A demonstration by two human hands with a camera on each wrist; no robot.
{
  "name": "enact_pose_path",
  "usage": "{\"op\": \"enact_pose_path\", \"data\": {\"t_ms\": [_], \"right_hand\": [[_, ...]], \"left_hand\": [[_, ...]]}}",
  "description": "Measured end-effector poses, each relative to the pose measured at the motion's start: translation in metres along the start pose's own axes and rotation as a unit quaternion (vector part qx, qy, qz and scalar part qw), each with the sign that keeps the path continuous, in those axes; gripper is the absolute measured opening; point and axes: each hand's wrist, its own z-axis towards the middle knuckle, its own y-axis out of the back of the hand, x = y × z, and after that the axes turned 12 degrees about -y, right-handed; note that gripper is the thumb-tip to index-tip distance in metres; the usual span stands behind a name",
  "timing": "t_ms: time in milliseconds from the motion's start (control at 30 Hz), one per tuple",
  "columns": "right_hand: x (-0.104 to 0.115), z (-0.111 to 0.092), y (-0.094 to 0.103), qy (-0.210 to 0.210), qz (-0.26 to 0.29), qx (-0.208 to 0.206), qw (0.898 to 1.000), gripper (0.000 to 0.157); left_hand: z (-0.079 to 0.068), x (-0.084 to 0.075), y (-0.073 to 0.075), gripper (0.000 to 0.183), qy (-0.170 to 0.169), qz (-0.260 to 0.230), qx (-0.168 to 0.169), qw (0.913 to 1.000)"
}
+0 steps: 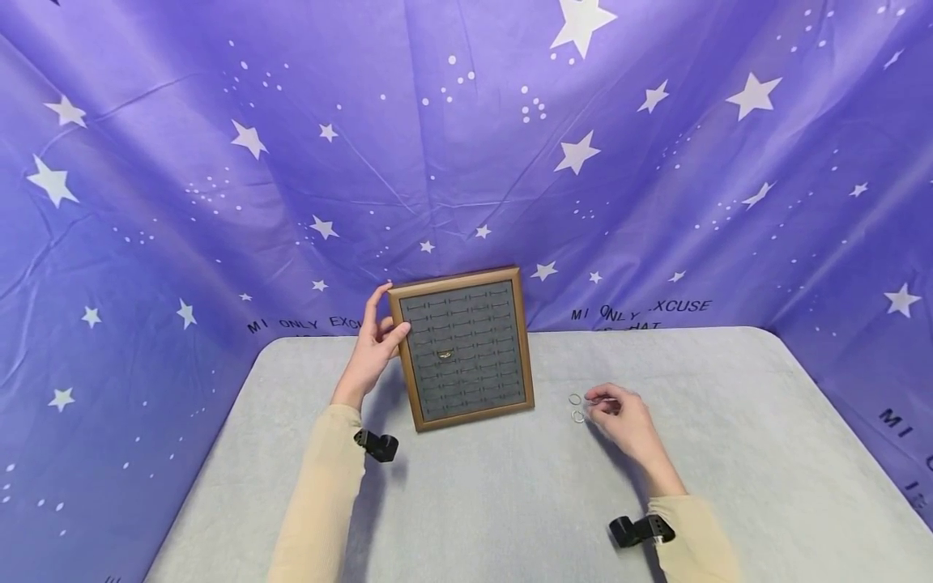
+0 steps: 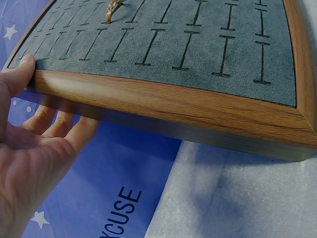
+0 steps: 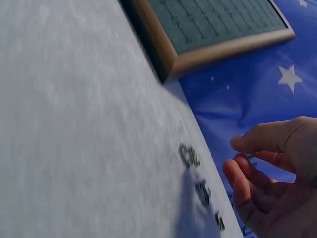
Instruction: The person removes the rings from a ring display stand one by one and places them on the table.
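Note:
A wooden-framed ring display tray (image 1: pixel 466 348) stands tilted up on the table, its dark padded face toward me. My left hand (image 1: pixel 373 356) grips its left side near the top corner, thumb (image 2: pixel 22 72) on the front rim and fingers behind. One gold-coloured ring (image 1: pixel 445 355) sits in a slot of the pad. To the right, my right hand (image 1: pixel 618 417) hovers by loose silvery rings (image 1: pixel 576 416) on the table. Its thumb and fingers are bent with a gap between them in the right wrist view. More rings (image 3: pixel 188 154) lie in a row there, blurred.
The grey cloth-covered table (image 1: pixel 466 502) reaches back to a purple star-print curtain (image 1: pixel 452 162), which also hangs along both sides. A black wrist camera (image 1: pixel 377 445) is strapped on the left forearm, another black camera (image 1: pixel 640 530) on the right.

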Motion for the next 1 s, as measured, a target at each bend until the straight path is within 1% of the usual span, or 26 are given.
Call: {"op": "enact_pose_path", "data": {"t_ms": [167,300,433,600,767,833,1000], "right_hand": [[0.015,0.002,-0.012,0.002,0.031,0.038,0.999,0.02],[0.027,0.004,-0.02,0.016,0.041,0.069,0.997,0.025],[0.038,0.004,-0.027,0.031,0.071,0.095,0.992,0.031],[0.048,0.004,-0.033,0.053,0.102,0.108,0.987,0.033],[0.062,0.005,-0.039,0.058,0.119,0.119,0.984,0.031],[0.071,0.004,-0.041,0.061,0.125,0.125,0.982,0.029],[0.104,-0.006,-0.042,0.079,0.12,0.141,0.98,0.025]], "left_hand": [[-0.001,0.001,0.0,0.07,-0.01,0.004,-0.003,0.9999],[-0.002,0.0,-0.001,0.069,-0.015,0.005,-0.009,0.9998],[-0.001,-0.001,-0.001,0.068,-0.015,0.003,-0.008,0.9999],[0.0,0.0,-0.002,0.068,-0.016,-0.004,-0.006,0.9998],[0.0,-0.002,-0.002,0.068,-0.009,-0.001,-0.012,0.9999],[-0.001,-0.003,-0.002,0.068,-0.003,-0.001,-0.017,0.9999],[-0.002,-0.008,-0.002,0.07,0.011,0.0,-0.025,0.9996]]}}
